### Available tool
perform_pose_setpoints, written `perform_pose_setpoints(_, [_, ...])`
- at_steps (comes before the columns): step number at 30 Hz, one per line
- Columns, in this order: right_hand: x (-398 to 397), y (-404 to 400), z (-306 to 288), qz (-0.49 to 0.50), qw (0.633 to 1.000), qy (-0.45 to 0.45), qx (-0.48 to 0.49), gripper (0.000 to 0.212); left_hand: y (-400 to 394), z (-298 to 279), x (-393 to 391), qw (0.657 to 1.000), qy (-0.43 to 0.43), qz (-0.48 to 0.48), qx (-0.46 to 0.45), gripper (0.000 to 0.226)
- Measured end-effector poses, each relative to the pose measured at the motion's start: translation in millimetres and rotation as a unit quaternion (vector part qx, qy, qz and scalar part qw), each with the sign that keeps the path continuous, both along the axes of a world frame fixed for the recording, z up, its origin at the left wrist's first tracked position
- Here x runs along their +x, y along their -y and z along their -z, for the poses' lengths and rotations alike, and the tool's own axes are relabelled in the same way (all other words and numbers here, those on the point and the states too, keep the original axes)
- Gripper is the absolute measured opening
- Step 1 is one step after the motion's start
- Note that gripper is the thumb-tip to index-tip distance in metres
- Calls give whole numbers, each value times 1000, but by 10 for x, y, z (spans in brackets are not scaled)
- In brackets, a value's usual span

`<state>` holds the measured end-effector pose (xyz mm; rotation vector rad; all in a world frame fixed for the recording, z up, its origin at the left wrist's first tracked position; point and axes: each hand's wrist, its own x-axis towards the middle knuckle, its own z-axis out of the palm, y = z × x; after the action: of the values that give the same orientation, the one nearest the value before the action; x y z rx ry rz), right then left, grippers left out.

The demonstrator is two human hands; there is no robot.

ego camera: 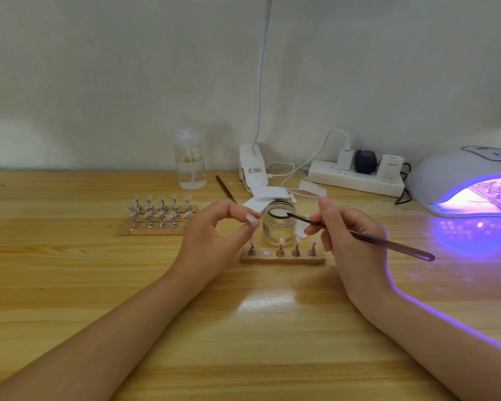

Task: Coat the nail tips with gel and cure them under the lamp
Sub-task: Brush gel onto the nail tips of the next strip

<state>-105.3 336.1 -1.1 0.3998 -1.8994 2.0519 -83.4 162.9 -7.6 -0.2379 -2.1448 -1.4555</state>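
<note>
- We see a wide wooden table [70,285] running across the whole view, with a pale wall behind it.
- At the far right sits a domed white curing lamp [443,175], lit, its opening glowing violet and spilling purple light onto the wood in front of it.
- A white power strip [356,180] lies against the wall just left of the lamp, with three plugs or adapters in it.
- A white clip lamp [250,166] stands at the back centre, its thin neck rising out of view.
- Left of it stands a clear pump bottle [190,160] part filled with clear liquid.
- Our left hand [214,235] is raised over the table centre, thumb and forefinger pinching one nail tip [251,219], just left of the jar.
- Our right hand [347,235] grips a long dark brush [388,243] like a pen; its tip reaches over the mouth of the jar.
- At left, wooden strips [154,230] carry two rows of nail tips on metal stands.
- A small open glass jar [279,225] of clear gel stands between our hands.
- Just in front of the jar, a short wooden holder [284,258] carries four nail tips on stands, with one slot bare.
- White wipes [268,195] lie behind the jar.
</note>
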Motion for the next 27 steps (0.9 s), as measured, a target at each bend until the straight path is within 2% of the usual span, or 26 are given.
perform_pose_setpoints(9, [-209,-97,-193,9,1000,-7,29,21,48,27,-53,998,8,-16,54,12])
perform_pose_setpoints(14, [-476,-28,-378,-24,988,16,150,42,43,34,-50,995,-4,4,98,10])
perform_pose_setpoints(17, [-609,54,-415,-19,971,-18,238,47,50,46,-66,993,3,3,114,12])
perform_pose_setpoints(27, [-705,289,-326,21,902,-59,426,48,38,43,-70,995,9,25,94,20])
